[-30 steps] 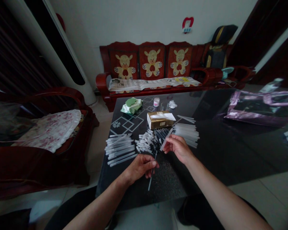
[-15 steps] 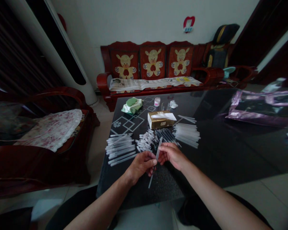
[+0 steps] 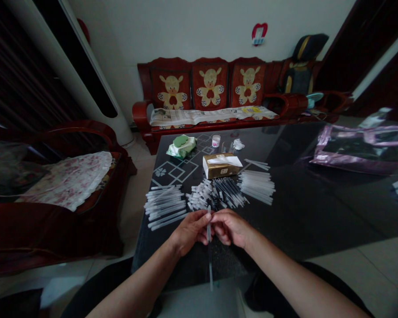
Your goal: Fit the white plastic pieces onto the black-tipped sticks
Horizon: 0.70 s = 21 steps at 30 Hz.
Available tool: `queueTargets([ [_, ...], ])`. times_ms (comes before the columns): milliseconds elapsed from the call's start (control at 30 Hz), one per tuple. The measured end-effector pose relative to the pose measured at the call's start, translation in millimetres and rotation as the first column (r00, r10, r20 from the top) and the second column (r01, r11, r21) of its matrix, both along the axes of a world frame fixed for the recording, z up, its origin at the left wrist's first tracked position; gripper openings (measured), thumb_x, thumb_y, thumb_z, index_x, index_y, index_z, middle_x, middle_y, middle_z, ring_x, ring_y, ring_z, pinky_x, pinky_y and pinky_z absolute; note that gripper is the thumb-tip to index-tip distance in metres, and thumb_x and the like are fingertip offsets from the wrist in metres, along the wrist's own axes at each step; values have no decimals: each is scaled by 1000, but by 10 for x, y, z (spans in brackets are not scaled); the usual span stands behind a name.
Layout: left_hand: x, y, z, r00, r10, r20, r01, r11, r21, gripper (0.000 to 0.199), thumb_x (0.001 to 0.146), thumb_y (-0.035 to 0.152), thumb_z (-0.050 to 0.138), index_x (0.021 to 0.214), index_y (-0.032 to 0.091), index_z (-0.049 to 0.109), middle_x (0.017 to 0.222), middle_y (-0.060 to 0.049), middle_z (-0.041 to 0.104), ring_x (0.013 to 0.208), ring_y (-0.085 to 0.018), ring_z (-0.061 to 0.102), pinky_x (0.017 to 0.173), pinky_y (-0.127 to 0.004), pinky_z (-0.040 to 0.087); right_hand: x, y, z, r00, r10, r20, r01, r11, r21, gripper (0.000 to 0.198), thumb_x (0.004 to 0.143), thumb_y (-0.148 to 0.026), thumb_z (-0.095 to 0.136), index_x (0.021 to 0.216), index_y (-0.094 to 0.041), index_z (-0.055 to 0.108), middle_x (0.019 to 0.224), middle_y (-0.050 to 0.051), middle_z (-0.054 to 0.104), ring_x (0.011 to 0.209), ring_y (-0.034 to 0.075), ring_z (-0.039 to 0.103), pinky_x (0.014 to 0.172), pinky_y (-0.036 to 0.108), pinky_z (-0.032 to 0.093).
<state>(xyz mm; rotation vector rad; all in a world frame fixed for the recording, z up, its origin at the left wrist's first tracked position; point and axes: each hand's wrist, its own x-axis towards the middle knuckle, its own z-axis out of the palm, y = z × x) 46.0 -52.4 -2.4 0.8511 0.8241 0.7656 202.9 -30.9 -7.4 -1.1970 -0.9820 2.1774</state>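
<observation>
Translucent tube pinched between both hands; box label unreadable.

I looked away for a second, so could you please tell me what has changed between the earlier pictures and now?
The right hand came back from the piles with a clear tube and met the left hand. Both now hold one long pen piece, turned from slanted to nearly upright. The tube piles, the refill heap and the brown box have not moved.
</observation>
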Motion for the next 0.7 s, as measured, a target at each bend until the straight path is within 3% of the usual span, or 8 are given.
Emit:
queueTargets([
  [167, -43, 33, 30, 994, 15, 106, -5, 995, -95, 28, 77, 34, 70, 92, 10, 65, 67, -3, 60, 50, -7, 57, 42, -13, 45, 59, 31, 54, 1000, 18, 13, -20, 992, 125, 30, 75, -42, 57, 66, -14, 59, 40, -5, 49, 25, 8, 39, 27, 18, 28],
  [267, -80, 62, 74, 979, 116, 167, -83, 978, -193, 26, 78, 26, 69, 98, 9, 66, 67, -3, 62, 50, -7, 58, 42, -13, 46, 262, 183, 68, 954, -81, 289, -24, 939, 344, 30, 79, -45, 55, 77, -16, 61, 49, -2, 57, 33, 10, 48, 33, 19, 31],
  [300, -94, 72, 91, 969, 169, 182, -126, 965, -229, 27, 79, 24, 68, 102, 9, 65, 68, -3, 62, 50, -7, 59, 42, -13, 46, 351, 252, 65, 883, -186, 432, -32, 892, 451, 26, 80, -40, 54, 76, -16, 62, 52, -1, 59, 36, 10, 50, 35, 19, 32],
  [367, -117, 93, 118, 944, 267, 194, -205, 935, -289, 27, 83, 19, 64, 107, 10, 64, 69, -2, 63, 51, -7, 60, 43, -13, 48, 520, 392, 48, 633, -437, 639, -135, 750, 647, 15, 79, -27, 55, 73, -16, 64, 60, 3, 64, 49, 13, 59, 45, 22, 38],
  [400, -124, 102, 126, 933, 303, 195, -234, 922, -309, 25, 84, 17, 61, 108, 9, 63, 69, -2, 64, 52, -7, 61, 45, -13, 49, 586, 451, 33, 510, -523, 683, -226, 685, 693, 12, 77, -22, 55, 72, -17, 65, 66, 5, 67, 61, 16, 63, 52, 23, 40],
  [433, -129, 110, 128, 924, 328, 195, -255, 912, -322, 23, 85, 16, 59, 107, 9, 63, 70, -3, 64, 54, -7, 62, 47, -13, 50, 632, 499, 14, 411, -570, 711, -296, 655, 695, 12, 77, -20, 55, 72, -18, 67, 70, 6, 69, 69, 18, 65, 57, 24, 41],
  [500, -128, 120, 120, 912, 358, 201, -283, 903, -323, 19, 87, 14, 57, 103, 8, 63, 72, -4, 66, 57, -8, 64, 52, -14, 53, 660, 555, -33, 304, -586, 751, -392, 641, 659, 14, 77, -19, 55, 75, -19, 69, 78, 6, 71, 79, 19, 66, 62, 25, 41],
  [700, -111, 103, 87, 876, 440, 197, -369, 875, -314, 8, 86, 12, 57, 93, 10, 60, 80, -8, 69, 72, -14, 69, 61, -20, 58, 507, 572, -190, 211, -526, 824, -524, 651, 550, 13, 80, -24, 55, 79, -20, 68, 82, 7, 72, 81, 21, 65, 63, 26, 38],
])
